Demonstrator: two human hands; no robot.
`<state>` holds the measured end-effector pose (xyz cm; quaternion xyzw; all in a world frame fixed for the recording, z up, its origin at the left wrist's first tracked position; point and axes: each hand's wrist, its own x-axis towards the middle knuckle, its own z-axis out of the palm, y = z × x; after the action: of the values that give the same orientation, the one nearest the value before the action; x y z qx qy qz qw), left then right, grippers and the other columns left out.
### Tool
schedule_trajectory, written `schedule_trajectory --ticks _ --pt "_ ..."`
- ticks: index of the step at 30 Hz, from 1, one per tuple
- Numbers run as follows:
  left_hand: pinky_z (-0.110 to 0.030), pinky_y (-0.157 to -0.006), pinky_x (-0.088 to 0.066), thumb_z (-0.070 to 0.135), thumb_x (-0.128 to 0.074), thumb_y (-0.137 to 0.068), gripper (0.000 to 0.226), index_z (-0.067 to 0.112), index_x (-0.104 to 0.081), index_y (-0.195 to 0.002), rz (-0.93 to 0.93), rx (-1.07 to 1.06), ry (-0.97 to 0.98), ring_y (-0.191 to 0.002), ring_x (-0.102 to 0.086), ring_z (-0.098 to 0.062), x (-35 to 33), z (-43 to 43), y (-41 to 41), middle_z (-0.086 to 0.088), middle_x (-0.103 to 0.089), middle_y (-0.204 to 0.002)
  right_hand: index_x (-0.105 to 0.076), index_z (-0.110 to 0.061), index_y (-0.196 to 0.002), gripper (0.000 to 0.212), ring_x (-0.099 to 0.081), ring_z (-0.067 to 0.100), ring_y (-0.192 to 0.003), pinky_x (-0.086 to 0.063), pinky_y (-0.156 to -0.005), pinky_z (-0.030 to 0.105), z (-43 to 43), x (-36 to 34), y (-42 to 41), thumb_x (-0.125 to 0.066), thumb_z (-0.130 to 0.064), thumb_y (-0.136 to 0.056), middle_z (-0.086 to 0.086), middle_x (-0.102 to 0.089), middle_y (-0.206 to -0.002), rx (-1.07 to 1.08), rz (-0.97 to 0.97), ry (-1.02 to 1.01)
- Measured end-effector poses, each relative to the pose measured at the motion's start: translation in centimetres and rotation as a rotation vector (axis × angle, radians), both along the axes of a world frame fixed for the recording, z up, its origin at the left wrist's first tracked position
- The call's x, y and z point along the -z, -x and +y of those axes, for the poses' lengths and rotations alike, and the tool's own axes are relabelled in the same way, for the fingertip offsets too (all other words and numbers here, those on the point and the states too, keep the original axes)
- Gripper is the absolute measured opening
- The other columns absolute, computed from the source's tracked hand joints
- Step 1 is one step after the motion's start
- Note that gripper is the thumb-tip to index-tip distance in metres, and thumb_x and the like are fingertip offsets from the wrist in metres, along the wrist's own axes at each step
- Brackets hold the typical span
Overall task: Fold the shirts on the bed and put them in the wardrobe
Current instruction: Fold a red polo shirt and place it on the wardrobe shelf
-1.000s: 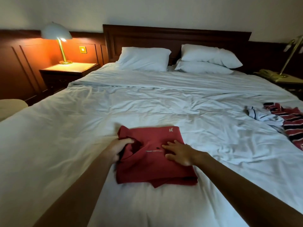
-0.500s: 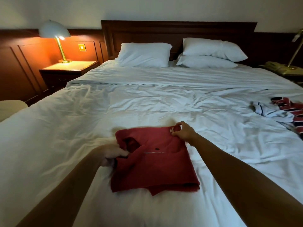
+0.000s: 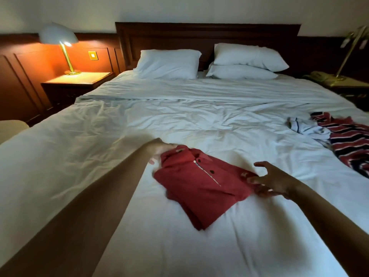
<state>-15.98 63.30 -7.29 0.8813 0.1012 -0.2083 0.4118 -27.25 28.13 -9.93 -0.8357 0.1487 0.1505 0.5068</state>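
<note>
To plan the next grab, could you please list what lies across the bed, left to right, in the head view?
left hand → red shirt → right hand → white shirt → striped shirt

The red polo shirt [image 3: 201, 186] lies folded into a compact rectangle on the bed [image 3: 179, 120], in the middle of the bed's near half. Its collar and button placket face up, with the collar end angled toward the bed's left side. A crumpled white striped shirt [image 3: 307, 128] and an unfolded red-and-navy striped shirt [image 3: 351, 142] lie touching each other at the bed's right edge.
</note>
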Motion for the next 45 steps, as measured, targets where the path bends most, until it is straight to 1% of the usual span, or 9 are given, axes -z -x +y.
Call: schedule_trajectory --ticks 8,16,21,27,31,34,38,42,45 --pt "-0.038 -0.072 -0.061 0.072 -0.078 -0.065 0.097 0.008 -0.05 -0.132 0.36 -0.098 0.181 -0.088 -0.073 -0.031 2.8 0.7 8.3 -0.024 -0.063 -0.118 -0.051 -0.02 -0.127 0.057 -0.063 0.024 -0.099 -0.051 -0.078 0.036 1.1 3.0 -4.8 -0.08 -0.032 -0.08 0.01 -0.065 -0.111 0.038 -0.076 0.039" --pt "-0.033 -0.058 -0.057 0.017 -0.092 -0.028 0.111 0.016 -0.047 -0.129 0.018 -0.245 0.477 -0.099 -0.068 -0.022 6.1 -3.6 9.6 -0.009 -0.063 -0.128 -0.066 -0.024 -0.101 0.044 -0.069 0.028 -0.091 -0.057 -0.083 0.045 0.5 1.9 -2.9 -0.091 -0.024 -0.065 0.016 -0.071 -0.106 0.149 -0.29 -0.058" --pt "-0.046 -0.093 -0.054 0.003 -0.082 -0.053 0.116 0.035 -0.028 -0.15 -0.021 -0.121 0.391 -0.111 -0.063 -0.022 1.8 -0.3 10.2 -0.001 -0.057 -0.135 -0.052 -0.034 -0.119 0.061 -0.066 0.025 -0.079 -0.052 -0.066 0.034 -0.8 -0.4 4.9 -0.087 -0.018 -0.072 0.02 -0.071 -0.098 -0.032 -0.092 -0.045" --pt "-0.042 -0.09 -0.056 0.025 -0.095 -0.064 0.122 0.028 -0.014 -0.156 0.045 -0.162 0.214 -0.121 -0.06 -0.03 4.1 1.7 12.0 -0.008 -0.054 -0.141 -0.033 -0.03 -0.145 0.077 -0.066 0.018 -0.073 -0.051 -0.06 0.026 1.1 0.2 7.5 -0.078 -0.035 -0.083 0.009 -0.071 -0.1 -0.068 0.014 -0.009" --pt "-0.038 -0.081 -0.056 0.023 -0.09 -0.073 0.079 0.008 -0.046 -0.137 -0.051 -0.256 0.285 -0.111 -0.064 -0.025 4.8 0.8 12.5 -0.011 -0.063 -0.129 -0.037 -0.023 -0.149 0.081 -0.055 0.027 -0.123 -0.046 -0.096 0.033 3.6 1.8 4.4 -0.076 -0.044 -0.081 0.009 -0.055 -0.138 0.027 -0.15 0.159" --pt "-0.032 -0.081 -0.057 0.003 -0.085 -0.074 0.027 0.011 -0.065 -0.091 -0.142 -0.286 0.317 -0.086 -0.07 -0.02 5.1 0.1 12.9 -0.011 -0.073 -0.101 -0.043 -0.012 -0.144 0.073 -0.053 0.03 -0.125 -0.042 -0.102 0.034 5.2 2.9 3.6 -0.076 -0.031 -0.083 0.014 -0.057 -0.137 0.041 -0.21 0.259" --pt "-0.017 -0.063 -0.054 -0.012 -0.074 -0.078 0.029 0.007 -0.07 -0.1 -0.118 -0.24 0.512 -0.077 -0.073 -0.01 4.8 0.4 13.1 -0.015 -0.073 -0.11 -0.054 -0.005 -0.134 0.067 -0.058 0.028 -0.118 -0.046 -0.101 0.038 4.3 3.7 3.9 -0.082 -0.028 -0.077 0.013 -0.062 -0.129 0.08 -0.182 0.245" --pt "-0.03 -0.084 -0.055 0.007 -0.082 -0.079 0.056 0.011 -0.052 -0.127 -0.12 -0.182 0.243 -0.107 -0.063 -0.019 5.4 2.0 12.2 -0.007 -0.062 -0.123 -0.051 -0.007 -0.139 0.079 -0.057 0.026 -0.121 -0.045 -0.1 0.033 2.8 4.0 4.6 -0.086 -0.032 -0.072 0.011 -0.06 -0.132 0.109 -0.175 0.209" --pt "-0.04 -0.084 -0.06 0.048 -0.089 -0.061 0.067 0.002 -0.063 -0.103 -0.095 -0.071 -0.064 -0.094 -0.07 -0.023 5.3 1.9 12.0 -0.008 -0.071 -0.102 -0.06 -0.006 -0.128 0.065 -0.059 0.027 -0.118 -0.045 -0.093 0.031 2.8 3.8 4.3 -0.083 -0.039 -0.076 0.01 -0.065 -0.123 0.145 -0.2 0.231"
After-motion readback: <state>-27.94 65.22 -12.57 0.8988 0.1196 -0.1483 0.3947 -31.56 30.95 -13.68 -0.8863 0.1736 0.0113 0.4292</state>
